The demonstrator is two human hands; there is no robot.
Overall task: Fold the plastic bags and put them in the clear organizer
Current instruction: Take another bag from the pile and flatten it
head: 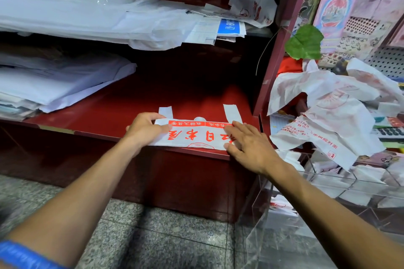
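Both arms outstretched; left hand [145, 129] pinching folded bag's [192, 135] left end, right hand [247, 144] pressing flat on its right end.

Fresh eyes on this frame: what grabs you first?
The white plastic bag with red print, flat at the front edge of the red shelf, with both hands on it: the left hand grips its left end, the right hand presses flat on its right end. Next, the crumpled bags heaped at right above the clear organizer.
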